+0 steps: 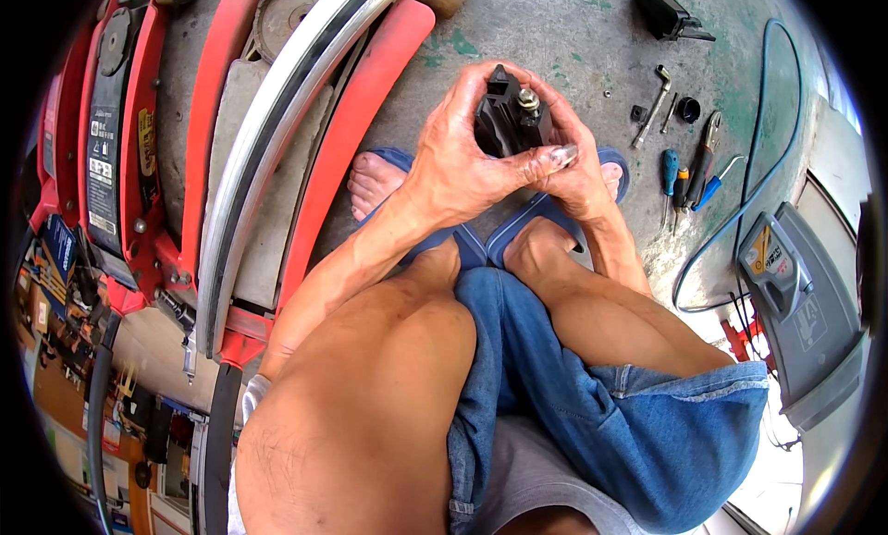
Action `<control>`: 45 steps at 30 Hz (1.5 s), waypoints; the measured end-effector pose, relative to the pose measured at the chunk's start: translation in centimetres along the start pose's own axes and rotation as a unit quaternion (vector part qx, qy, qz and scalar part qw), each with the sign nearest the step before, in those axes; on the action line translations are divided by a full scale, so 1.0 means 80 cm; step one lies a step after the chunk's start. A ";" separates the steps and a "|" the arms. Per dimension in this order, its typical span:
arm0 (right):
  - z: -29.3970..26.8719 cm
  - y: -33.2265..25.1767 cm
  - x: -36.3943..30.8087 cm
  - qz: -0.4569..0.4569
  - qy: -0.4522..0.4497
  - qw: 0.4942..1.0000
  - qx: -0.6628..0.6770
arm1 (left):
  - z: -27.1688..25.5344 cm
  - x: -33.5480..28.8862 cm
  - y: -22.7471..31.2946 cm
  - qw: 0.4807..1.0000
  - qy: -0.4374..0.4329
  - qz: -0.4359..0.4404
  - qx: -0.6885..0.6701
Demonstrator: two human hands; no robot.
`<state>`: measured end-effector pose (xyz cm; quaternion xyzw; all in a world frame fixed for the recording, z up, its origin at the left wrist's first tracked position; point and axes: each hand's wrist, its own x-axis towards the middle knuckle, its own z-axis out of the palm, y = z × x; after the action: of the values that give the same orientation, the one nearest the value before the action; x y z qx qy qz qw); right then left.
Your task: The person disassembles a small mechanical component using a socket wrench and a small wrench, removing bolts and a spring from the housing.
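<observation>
Between my two hands is a black plastic part with a metal nut and stud standing up at its right side. Round its left side curls my left hand, with the thumb laid across the front and its nail stained dark. My right hand wraps the other side, fingers bent behind the part. The lower end of the part is hidden by my hands. I hold it above my sandalled feet, over the grey floor.
To the right lie a socket wrench, a blue-handled screwdriver, pliers and a black ring. Another black part sits farther off. A blue hose loops beside a grey machine. Red jacks stand left.
</observation>
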<state>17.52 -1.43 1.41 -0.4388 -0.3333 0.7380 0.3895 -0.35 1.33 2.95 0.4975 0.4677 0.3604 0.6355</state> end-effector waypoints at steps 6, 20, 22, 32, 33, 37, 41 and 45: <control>0.006 0.004 0.007 -0.062 -0.007 0.998 0.018 | -0.002 0.001 0.002 0.995 0.018 0.044 0.087; 0.014 -0.020 -0.006 -0.074 0.021 0.991 -0.111 | -0.005 0.009 0.002 0.998 0.015 0.043 -0.035; 0.019 -0.023 -0.004 -0.072 0.027 0.992 -0.102 | -0.008 0.010 0.003 0.997 0.014 0.001 -0.070; 0.022 -0.021 -0.003 -0.038 0.076 0.955 -0.283 | -0.024 0.017 -0.001 0.941 0.019 -0.209 -0.266; 0.022 -0.023 -0.004 -0.062 0.068 0.936 -0.340 | -0.021 0.016 -0.002 0.936 0.030 -0.210 -0.281; 0.020 -0.033 -0.003 -0.105 0.072 0.905 -0.406 | -0.019 0.020 0.002 0.939 0.024 -0.223 -0.260; 0.017 -0.008 0.002 -0.176 0.053 0.889 -0.420 | -0.029 0.019 0.007 0.939 0.033 -0.258 -0.223; 0.008 -0.006 -0.005 -0.179 0.063 0.860 -0.474 | -0.029 0.021 -0.007 0.930 -0.004 -0.268 -0.253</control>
<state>17.21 -1.61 2.21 -0.5485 -0.6908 0.3791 0.2797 -2.08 3.43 1.85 0.1779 0.4743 0.2808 0.8152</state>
